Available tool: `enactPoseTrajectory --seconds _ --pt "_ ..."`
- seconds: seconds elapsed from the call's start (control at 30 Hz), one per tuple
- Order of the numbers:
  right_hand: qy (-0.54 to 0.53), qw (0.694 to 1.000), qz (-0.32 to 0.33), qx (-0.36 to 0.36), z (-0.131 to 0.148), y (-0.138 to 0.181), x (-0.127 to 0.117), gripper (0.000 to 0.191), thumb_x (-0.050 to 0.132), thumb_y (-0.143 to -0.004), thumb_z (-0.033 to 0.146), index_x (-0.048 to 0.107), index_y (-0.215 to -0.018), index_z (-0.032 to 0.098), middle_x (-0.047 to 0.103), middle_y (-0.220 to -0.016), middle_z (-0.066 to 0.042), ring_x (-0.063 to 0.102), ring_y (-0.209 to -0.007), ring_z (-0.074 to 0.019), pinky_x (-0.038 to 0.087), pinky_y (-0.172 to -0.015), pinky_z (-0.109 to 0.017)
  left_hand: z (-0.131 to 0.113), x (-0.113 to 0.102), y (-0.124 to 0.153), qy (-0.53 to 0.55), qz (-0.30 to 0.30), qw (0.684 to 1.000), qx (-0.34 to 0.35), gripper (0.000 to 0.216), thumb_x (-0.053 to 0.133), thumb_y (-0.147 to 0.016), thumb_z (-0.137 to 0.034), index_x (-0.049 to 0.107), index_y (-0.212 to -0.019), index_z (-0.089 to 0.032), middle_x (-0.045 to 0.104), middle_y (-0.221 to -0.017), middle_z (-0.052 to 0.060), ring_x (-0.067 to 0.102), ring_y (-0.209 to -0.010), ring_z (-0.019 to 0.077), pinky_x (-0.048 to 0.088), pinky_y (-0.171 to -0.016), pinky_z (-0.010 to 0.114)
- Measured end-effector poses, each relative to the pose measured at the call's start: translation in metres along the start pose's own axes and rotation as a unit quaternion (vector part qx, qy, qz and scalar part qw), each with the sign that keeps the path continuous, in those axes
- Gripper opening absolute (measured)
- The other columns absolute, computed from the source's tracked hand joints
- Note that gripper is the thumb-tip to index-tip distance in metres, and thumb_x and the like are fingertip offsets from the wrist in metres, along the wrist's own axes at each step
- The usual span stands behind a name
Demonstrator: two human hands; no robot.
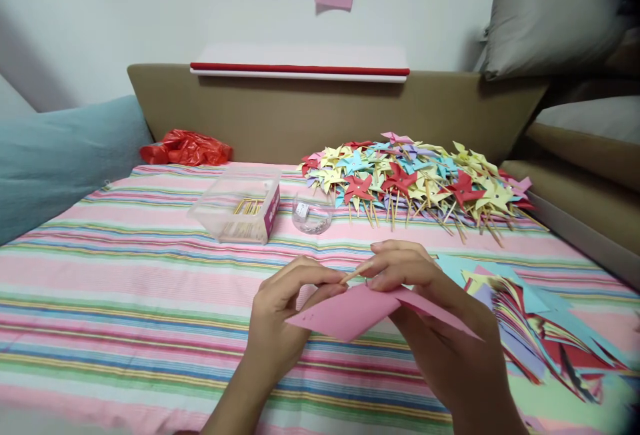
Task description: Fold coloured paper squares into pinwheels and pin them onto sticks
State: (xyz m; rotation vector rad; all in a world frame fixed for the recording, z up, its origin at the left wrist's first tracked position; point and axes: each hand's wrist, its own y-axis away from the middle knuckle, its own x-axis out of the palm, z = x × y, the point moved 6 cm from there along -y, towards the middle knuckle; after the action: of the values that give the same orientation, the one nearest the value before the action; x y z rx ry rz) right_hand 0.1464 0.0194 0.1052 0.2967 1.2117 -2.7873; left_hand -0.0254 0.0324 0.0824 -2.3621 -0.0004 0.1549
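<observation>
A pink paper pinwheel piece (350, 315) lies between my hands, its blades spread and folded. My left hand (290, 302) pinches a thin wooden stick (355, 275) between thumb and fingers, behind the paper. My right hand (440, 315) grips the paper near its centre, fingers over its upper edge and touching the stick's other end. A small pin seems to stand at the paper's centre by the right fingertips. The right thumb is mostly hidden beneath the paper.
A clear plastic box (210, 212) holds wooden sticks. Beside it stands a round clear container (312, 216) with small metal pieces. Many finished pinwheels (400, 178) are heaped at the back right. Cut coloured paper sheets (520, 328) lie at right. A red plastic bag (187, 148) sits back left.
</observation>
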Motion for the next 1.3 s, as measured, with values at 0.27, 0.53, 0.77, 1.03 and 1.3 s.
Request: enactPoseTrajectory --seconds 0.27,0.53,0.77,1.03,1.3 --pt "-0.012 0.999 -0.016 0.028 -0.005 0.000 0.001 0.019 0.064 -0.093 0.010 0.069 -0.099 0.026 0.072 -0.101 0.001 0.063 -0.105 -0.0199 0.043 -0.106 -0.040 -0.001 0.000 0.002 -0.048 0.009 0.999 0.019 0.020 0.063 -0.091 -0.011 0.077 -0.097 -0.025 0.078 -0.087 -0.002 0.068 -0.077 0.0111 0.052 -0.069 0.019" --pt "-0.016 0.999 -0.036 0.034 -0.005 -0.001 -0.001 0.017 0.066 -0.093 0.012 0.070 -0.099 0.027 0.072 -0.099 0.001 0.063 -0.105 -0.0200 0.044 -0.105 -0.040 -0.003 0.002 0.001 -0.046 0.016 0.998 0.032 0.015 0.068 -0.091 -0.016 0.077 -0.099 -0.024 0.075 -0.082 0.000 0.065 -0.073 0.0119 0.051 -0.064 0.021" --pt "-0.024 0.998 -0.038 0.045 -0.006 0.000 0.000 0.017 0.065 -0.094 0.012 0.070 -0.099 0.028 0.073 -0.099 0.002 0.064 -0.104 -0.0197 0.044 -0.105 -0.040 0.000 0.001 0.003 -0.058 0.011 0.998 0.032 0.015 0.068 -0.090 -0.014 0.077 -0.098 -0.024 0.072 -0.079 0.001 0.062 -0.070 0.0131 0.048 -0.061 0.024" --pt "-0.035 0.998 -0.032 0.044 -0.006 0.000 0.000 0.017 0.065 -0.093 0.011 0.070 -0.097 0.027 0.073 -0.099 0.001 0.065 -0.104 -0.0199 0.045 -0.105 -0.041 -0.005 0.001 0.002 -0.074 0.010 0.996 0.042 0.013 0.067 -0.091 -0.014 0.075 -0.098 -0.023 0.076 -0.085 0.000 0.066 -0.073 0.0119 0.051 -0.063 0.021" --pt "-0.052 0.996 -0.034 0.070 -0.011 0.000 0.002 0.013 0.064 -0.095 0.015 0.069 -0.095 0.027 0.072 -0.097 0.000 0.064 -0.104 -0.0198 0.046 -0.103 -0.038 -0.003 0.001 0.004 -0.078 0.018 0.996 0.043 0.013 0.068 -0.090 -0.013 0.074 -0.099 -0.022 0.074 -0.081 0.002 0.064 -0.070 0.0138 0.050 -0.061 0.024"
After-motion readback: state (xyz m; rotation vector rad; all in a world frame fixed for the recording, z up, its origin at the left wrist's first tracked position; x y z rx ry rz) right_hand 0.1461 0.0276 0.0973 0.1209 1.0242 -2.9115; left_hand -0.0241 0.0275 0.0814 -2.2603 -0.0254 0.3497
